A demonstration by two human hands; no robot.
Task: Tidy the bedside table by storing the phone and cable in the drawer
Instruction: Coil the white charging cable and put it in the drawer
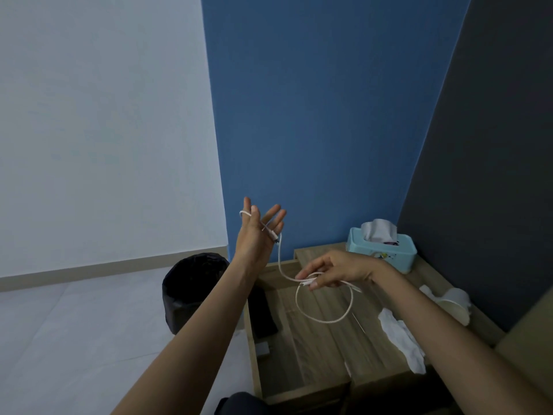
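We saw one white cable [326, 321], partly coiled, above what looked like the open drawer [250, 339]. One end looped over the thumb of the raised left hand [254, 235], whose fingers were spread, while the right hand [338, 269] pinched a hanging loop in its fingers. One dark phone [263, 313] lay in the drawer beside the counter [317, 254], which carried one tissue box [381, 250], and one black bin [191, 289] stood on the floor. We judged the slack loop could slip off the spread fingers and uncoil, or snag the drawer's edge.
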